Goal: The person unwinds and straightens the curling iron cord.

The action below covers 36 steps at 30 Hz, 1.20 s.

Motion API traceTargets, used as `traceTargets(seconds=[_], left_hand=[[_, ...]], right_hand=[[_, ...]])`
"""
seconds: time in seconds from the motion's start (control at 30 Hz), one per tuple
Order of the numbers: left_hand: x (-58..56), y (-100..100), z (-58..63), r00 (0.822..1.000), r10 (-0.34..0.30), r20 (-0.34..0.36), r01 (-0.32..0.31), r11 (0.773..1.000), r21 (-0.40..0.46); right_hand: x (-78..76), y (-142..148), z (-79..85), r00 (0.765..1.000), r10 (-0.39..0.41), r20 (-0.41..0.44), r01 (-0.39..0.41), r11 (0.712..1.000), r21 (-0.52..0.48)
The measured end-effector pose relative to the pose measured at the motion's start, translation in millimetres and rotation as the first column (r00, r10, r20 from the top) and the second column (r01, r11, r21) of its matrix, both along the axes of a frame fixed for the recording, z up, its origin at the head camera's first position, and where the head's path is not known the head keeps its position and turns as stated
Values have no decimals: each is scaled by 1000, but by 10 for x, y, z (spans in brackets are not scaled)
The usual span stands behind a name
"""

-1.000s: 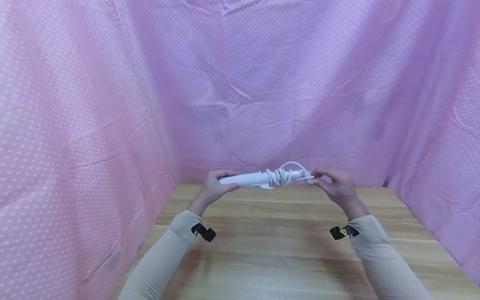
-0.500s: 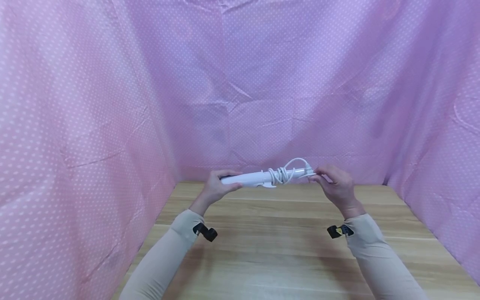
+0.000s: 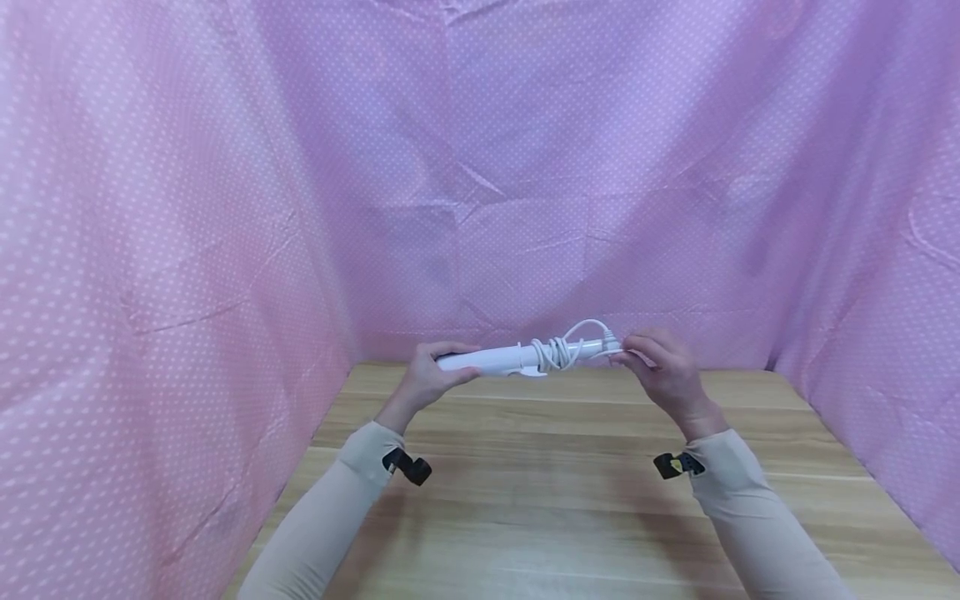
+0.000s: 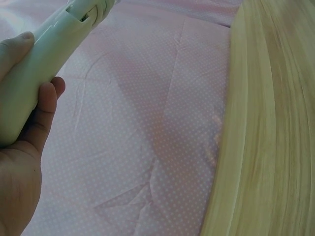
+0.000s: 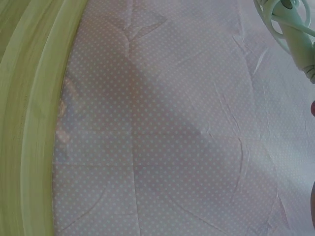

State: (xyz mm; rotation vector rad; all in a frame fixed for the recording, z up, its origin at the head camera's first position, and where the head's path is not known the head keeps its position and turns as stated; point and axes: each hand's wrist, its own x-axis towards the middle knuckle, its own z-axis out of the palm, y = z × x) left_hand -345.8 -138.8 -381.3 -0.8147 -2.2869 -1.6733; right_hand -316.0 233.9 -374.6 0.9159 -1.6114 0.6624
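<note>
A white wand-shaped appliance [image 3: 487,360] is held up nearly level above the far part of the table in the head view. Its white cord [image 3: 555,354] is wound several times around the narrower half, and one loop arches above it. My left hand [image 3: 431,377] grips the thick end, thumb on the near side; the left wrist view shows the fingers wrapped round the smooth body [image 4: 42,69]. At the narrow end, my right hand [image 3: 667,375] pinches the cord beside the tip with thumb and forefinger. Only a sliver of that hand shows in the right wrist view.
The wooden table [image 3: 540,500] lies below both forearms. Pink dotted cloth [image 3: 510,167] hangs at the back and on both sides, close behind the hands. A black wrist camera [image 3: 407,465] sits on the left wrist, another camera [image 3: 675,465] on the right.
The appliance has shifted slightly right and then back left. My right hand has come a little inward, its fingers closer together at the narrow end. The left grip stays the same.
</note>
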Motion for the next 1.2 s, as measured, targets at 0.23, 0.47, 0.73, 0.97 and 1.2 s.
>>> traceTargets(seconds=[0.23, 0.47, 0.73, 0.97, 1.2], left_hand=[[2, 0, -11, 1000, -8, -7, 8, 999, 39], [-23, 3, -25, 1000, 21, 17, -22, 997, 72], [-12, 13, -7, 998, -14, 67, 6, 993, 121], [2, 36, -5, 997, -39, 62, 30, 989, 145], [9, 63, -37, 997, -45, 68, 36, 990, 134]], right_hand=[[7, -31, 22, 990, 115, 84, -109, 991, -74], [24, -29, 34, 957, 231, 174, -209, 969, -133], [24, -35, 42, 890, 391, 235, -343, 913, -221], [45, -51, 64, 857, 460, 233, -392, 875, -284], [63, -27, 72, 949, 243, 199, -213, 964, -160]])
